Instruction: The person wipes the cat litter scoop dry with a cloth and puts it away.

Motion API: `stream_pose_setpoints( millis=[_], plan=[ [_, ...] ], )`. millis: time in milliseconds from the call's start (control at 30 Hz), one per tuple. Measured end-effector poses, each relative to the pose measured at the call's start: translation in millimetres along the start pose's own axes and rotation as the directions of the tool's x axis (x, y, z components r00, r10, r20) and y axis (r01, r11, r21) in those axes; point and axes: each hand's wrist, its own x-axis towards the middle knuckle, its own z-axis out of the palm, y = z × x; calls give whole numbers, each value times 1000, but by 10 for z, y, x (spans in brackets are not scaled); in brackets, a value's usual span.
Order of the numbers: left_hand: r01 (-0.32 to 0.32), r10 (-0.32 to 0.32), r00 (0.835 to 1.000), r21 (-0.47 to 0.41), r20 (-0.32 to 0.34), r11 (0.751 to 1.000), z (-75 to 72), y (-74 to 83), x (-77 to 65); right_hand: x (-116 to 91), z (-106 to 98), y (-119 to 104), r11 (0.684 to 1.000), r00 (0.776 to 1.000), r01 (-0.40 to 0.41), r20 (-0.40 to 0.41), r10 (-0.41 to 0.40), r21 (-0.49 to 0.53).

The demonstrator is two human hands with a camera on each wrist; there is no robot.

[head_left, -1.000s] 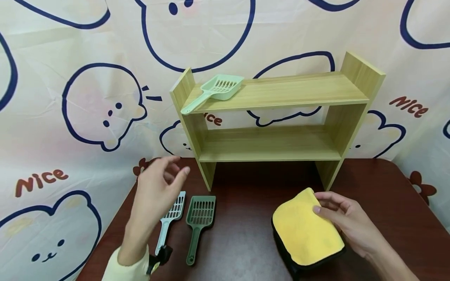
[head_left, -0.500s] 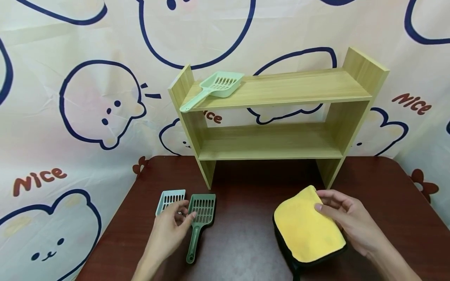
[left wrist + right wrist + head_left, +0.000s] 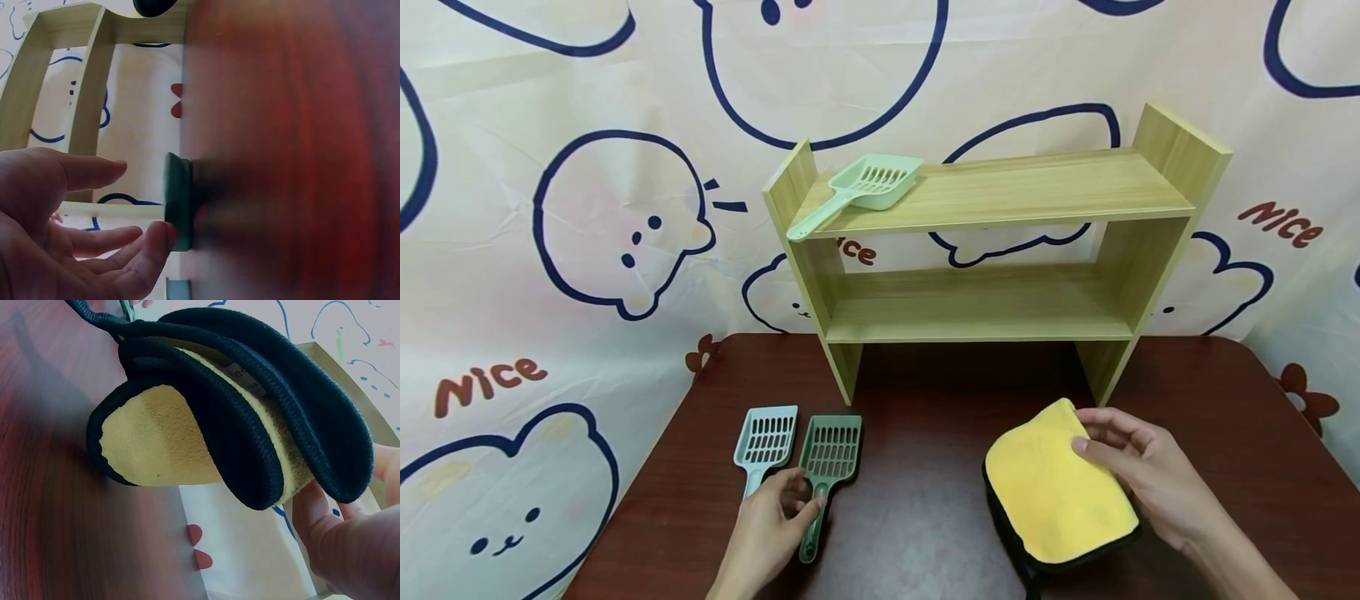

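Observation:
My left hand [image 3: 771,525] is low over the handle of a dark green slotted litter scoop [image 3: 832,446] lying on the table. The left wrist view shows its thumb and fingers apart, a fingertip right at the edge of the green scoop [image 3: 180,200]. Just left lies a pale blue litter scoop [image 3: 767,437], most of its handle hidden behind the hand. On the right, my right hand [image 3: 1150,475] pinches a folded yellow cloth [image 3: 1048,492] by its upper right edge. In the right wrist view the cloth [image 3: 156,437] shows several folds with thick black edging.
A light wooden two-tier shelf [image 3: 981,304] stands at the back of the dark red-brown table [image 3: 925,508]. On its top tier, at the left end, rests a mint green litter scoop [image 3: 880,179]. A patterned fabric backdrop [image 3: 625,367] hangs behind.
My left hand has come down from above the pale blue scoop, then slid back toward me to the green scoop's handle. The right hand and cloth have stayed nearly still.

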Motion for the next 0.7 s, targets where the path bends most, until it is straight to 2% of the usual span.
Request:
stream_pose_setpoints(
  millis=[133,333,700],
  plan=[
    [8,-9,1000,35,28,999,40,-38,-12,0,4,0,1000,1000,-2,5,2,1],
    [44,-45,993,12,107,999,77,-60,6,-2,4,4,1000,1000,-1,21,1,15],
    [6,-7,991,6,135,1000,96,-78,19,-9,15,4,1000,1000,6,18,-7,12]
  ],
)
